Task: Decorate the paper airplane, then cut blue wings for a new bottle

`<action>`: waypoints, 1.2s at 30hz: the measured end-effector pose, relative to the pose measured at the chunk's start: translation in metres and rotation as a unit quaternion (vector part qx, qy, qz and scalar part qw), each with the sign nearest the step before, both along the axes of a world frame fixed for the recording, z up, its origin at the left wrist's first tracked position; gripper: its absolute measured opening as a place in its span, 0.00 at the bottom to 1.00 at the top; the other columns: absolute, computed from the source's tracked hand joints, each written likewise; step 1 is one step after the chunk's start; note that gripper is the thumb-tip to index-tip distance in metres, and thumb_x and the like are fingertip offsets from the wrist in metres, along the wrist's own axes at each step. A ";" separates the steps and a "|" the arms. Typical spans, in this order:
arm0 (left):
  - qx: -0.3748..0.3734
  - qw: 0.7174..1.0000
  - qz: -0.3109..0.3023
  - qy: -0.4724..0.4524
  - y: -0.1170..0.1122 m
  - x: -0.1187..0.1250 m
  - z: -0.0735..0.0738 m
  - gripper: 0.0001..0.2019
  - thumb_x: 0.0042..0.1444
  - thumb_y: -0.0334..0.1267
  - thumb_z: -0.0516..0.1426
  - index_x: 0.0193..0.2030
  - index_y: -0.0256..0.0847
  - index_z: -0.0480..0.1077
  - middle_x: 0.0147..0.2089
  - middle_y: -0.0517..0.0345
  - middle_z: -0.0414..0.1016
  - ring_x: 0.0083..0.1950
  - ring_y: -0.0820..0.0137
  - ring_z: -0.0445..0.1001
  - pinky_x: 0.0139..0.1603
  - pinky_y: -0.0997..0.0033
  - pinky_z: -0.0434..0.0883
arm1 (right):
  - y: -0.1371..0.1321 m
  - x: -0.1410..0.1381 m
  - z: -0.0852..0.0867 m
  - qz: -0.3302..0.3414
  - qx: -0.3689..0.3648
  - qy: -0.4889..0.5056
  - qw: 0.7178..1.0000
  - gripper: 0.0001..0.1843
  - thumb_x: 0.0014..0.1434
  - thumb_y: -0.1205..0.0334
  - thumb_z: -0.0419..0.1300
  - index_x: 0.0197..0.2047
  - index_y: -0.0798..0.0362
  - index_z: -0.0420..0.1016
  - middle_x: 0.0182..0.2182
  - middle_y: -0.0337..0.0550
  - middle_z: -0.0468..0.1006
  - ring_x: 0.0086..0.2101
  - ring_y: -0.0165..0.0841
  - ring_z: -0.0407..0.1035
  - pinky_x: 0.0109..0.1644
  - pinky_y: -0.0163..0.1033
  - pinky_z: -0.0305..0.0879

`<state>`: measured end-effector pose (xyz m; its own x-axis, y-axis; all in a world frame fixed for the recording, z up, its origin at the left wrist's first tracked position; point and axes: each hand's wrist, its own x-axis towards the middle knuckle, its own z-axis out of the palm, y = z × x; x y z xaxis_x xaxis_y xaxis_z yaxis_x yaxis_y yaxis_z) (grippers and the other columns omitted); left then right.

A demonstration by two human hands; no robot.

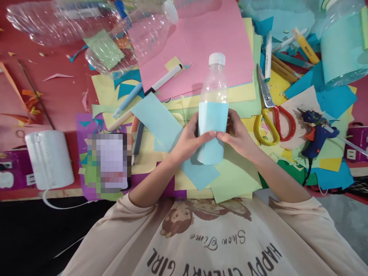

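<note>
A clear plastic bottle [215,86] with a white cap is in the middle of the view, its cap end pointing away from me. Light blue paper [213,119] wraps around its lower part. My left hand [193,136] grips the bottle from the left, thumb pressed on the paper. From the right, my right hand [237,132] also grips it, its thumb tip close to the left one. The fingers behind the bottle are mostly hidden. A strip of light blue paper [158,117] lies just left of my left hand.
Scissors [268,111] and a blue glue gun [316,140] lie to the right, near markers [306,46]. Clear bottles [138,38] lie at the back left. Pink paper [195,42] spreads behind. A phone [112,161] and white box-shaped device [50,159] are at left.
</note>
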<state>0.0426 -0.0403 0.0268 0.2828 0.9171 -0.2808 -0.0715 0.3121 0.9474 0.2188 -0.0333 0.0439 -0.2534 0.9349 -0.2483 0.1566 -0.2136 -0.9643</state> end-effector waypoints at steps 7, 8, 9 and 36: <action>0.014 0.996 -0.065 0.061 -0.004 0.009 0.011 0.34 0.48 0.55 0.64 0.57 0.42 0.61 0.53 0.49 0.71 0.52 0.57 0.72 0.46 0.61 0.73 | 0.005 0.002 -0.004 -0.056 -0.027 0.040 0.997 0.27 0.45 0.51 0.66 0.47 0.48 0.62 0.39 0.42 0.72 0.42 0.39 0.69 0.45 0.44 0.70; 0.019 0.995 -0.070 0.064 -0.004 0.009 0.011 0.34 0.47 0.55 0.64 0.57 0.42 0.60 0.54 0.49 0.71 0.52 0.57 0.72 0.46 0.61 0.73 | 0.006 0.002 -0.003 -0.066 -0.027 0.030 0.997 0.26 0.45 0.50 0.65 0.46 0.48 0.63 0.38 0.41 0.72 0.42 0.39 0.69 0.45 0.44 0.70; 0.023 0.995 -0.074 0.065 -0.004 0.010 0.011 0.35 0.47 0.55 0.64 0.58 0.42 0.60 0.55 0.49 0.70 0.52 0.57 0.72 0.46 0.61 0.73 | 0.007 0.002 -0.003 -0.075 -0.026 0.019 0.997 0.25 0.45 0.50 0.64 0.45 0.48 0.64 0.37 0.41 0.72 0.41 0.39 0.69 0.44 0.45 0.70; 0.482 0.792 0.032 0.373 0.000 0.001 -0.011 0.25 0.69 0.45 0.43 0.71 0.58 0.46 0.75 0.62 0.45 0.76 0.59 0.45 0.73 0.47 0.51 | 0.001 0.005 0.000 -0.032 -0.066 0.075 0.995 0.31 0.57 0.41 0.60 0.60 0.38 0.58 0.40 0.37 0.74 0.37 0.34 0.73 0.38 0.40 0.75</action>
